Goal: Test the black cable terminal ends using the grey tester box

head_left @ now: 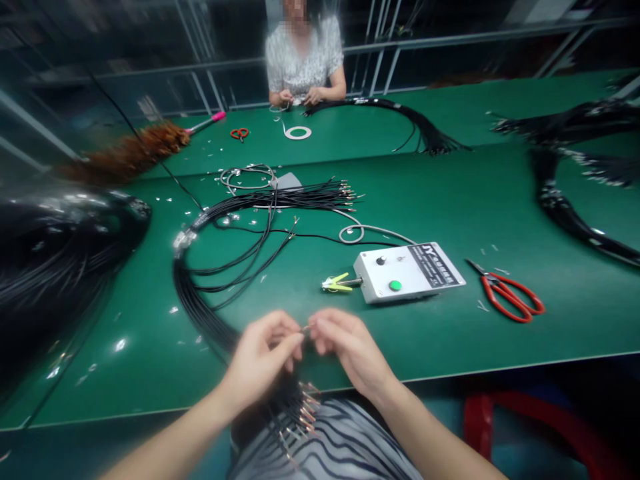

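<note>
while the bundle of black wires point(200, 307) curves along the worktop point(450, 200) and runs under the left hand point(265, 350), that hand's fingers point(290, 345) are clamped on a wire end point(305, 329), which pokes out toward the right hand point(353, 343). the right fingers point(326, 327) are pinched together at its tip; whether they grip it, i cannot tell. below the left hand, the bundle's copper-coloured tips point(307, 412) hang by striped cloth point(355, 447).

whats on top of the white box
On the white box: a black knob, small switch, green button and black label. Its underside, against the green table, is hidden.
</note>
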The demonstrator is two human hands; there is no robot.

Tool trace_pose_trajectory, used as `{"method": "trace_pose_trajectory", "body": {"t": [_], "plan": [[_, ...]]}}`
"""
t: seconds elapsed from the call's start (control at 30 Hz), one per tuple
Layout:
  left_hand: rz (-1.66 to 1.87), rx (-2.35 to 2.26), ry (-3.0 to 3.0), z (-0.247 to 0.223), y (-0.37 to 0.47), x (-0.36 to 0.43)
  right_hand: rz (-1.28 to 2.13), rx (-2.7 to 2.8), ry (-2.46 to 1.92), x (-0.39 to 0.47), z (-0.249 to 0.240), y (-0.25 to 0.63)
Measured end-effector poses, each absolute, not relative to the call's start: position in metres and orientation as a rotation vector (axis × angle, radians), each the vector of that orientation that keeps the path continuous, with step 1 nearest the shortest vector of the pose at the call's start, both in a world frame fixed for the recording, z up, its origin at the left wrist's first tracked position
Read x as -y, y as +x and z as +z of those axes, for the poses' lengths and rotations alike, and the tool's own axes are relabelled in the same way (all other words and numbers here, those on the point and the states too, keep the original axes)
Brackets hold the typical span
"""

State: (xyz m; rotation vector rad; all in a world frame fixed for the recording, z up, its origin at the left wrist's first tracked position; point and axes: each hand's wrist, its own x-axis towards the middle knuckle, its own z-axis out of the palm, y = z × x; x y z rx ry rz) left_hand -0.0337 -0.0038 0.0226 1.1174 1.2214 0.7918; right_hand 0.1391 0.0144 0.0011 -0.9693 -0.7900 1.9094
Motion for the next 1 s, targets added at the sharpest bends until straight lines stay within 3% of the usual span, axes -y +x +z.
{"method": "trace_pose_trajectory", "body": {"t": [0.7, 1.0], "plan": [[0.75, -1.171, 1.032, 0.017, -0.038, 0.002, 1.909, 0.893, -1.037, -0.014, -0.007, 0.133], [0.745, -1.161, 1.013, 0.017, -0.039, 0.001, 1.641, 0.985, -1.128, -0.01, -0.004, 0.123]]}}
